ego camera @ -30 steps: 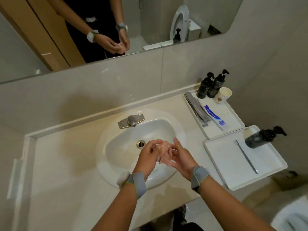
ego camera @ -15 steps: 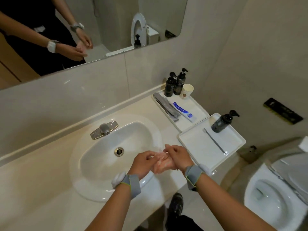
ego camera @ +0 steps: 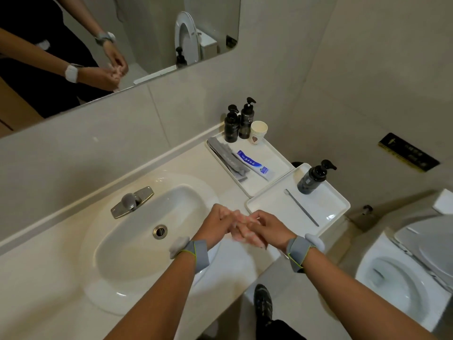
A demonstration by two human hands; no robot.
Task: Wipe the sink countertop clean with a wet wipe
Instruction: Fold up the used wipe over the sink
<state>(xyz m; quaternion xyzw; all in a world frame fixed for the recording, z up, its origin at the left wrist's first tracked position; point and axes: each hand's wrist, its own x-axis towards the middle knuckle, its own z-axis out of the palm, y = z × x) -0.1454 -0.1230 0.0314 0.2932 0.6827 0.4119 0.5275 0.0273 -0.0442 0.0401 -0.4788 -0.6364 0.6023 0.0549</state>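
Note:
A crumpled pale pink wet wipe (ego camera: 242, 228) is pinched between both hands above the sink's right rim. My left hand (ego camera: 217, 223) grips its left side and my right hand (ego camera: 266, 227) grips its right side; fingers hide most of the wipe. The cream countertop (ego camera: 49, 278) surrounds an oval white sink (ego camera: 137, 241) with a chrome tap (ego camera: 132, 201) and a drain (ego camera: 160, 231). Both wrists wear grey bands.
Two white trays sit right of the sink: the far tray (ego camera: 277, 155) holds two dark pump bottles, a paper cup, toothpaste and grey packets; the near tray (ego camera: 331, 214) holds a pump bottle (ego camera: 313, 179) and toothbrush. A toilet (ego camera: 404, 278) stands at right. A mirror hangs above.
The view has swung right, bringing the toilet into sight. My hands have shifted from over the basin toward its right rim, still working the wipe between them.

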